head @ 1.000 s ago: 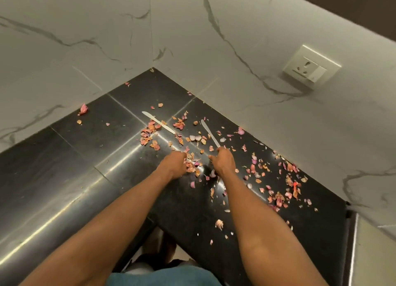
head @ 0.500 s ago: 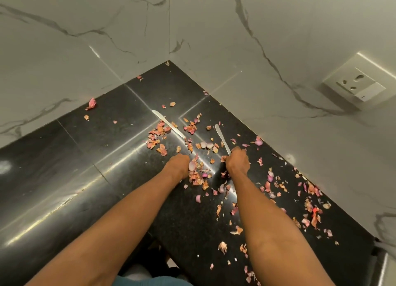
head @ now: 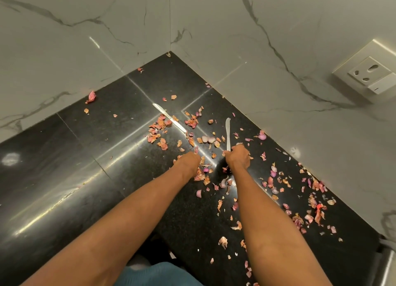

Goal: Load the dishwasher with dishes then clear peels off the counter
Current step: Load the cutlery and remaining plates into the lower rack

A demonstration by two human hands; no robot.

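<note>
Pink and orange onion peels (head: pixel 159 133) lie scattered over the black counter (head: pixel 70 157), thickest around the hands and along the right wall. My right hand (head: pixel 237 158) grips the handle of a silver knife (head: pixel 227 131) whose blade points away from me. A second silver knife (head: pixel 169 117) lies loose on the counter, beyond my left hand and apart from it. My left hand (head: pixel 189 161) rests knuckles-up on the counter among peels, its fingers curled under and hidden. A small heap of peels (head: pixel 200 175) sits between the two wrists.
White marble walls meet in a corner (head: pixel 170 49) at the back of the counter. A wall socket (head: pixel 371 75) sits on the right wall. More peels (head: pixel 315 212) trail along the right side towards the counter's near end. The counter's left part holds only a few stray peels (head: pixel 91 97).
The knife blade in my right hand has swung from pointing up-left to nearly straight away from me. Both hands stay at about the same spot on the counter. The view has shifted slightly.
</note>
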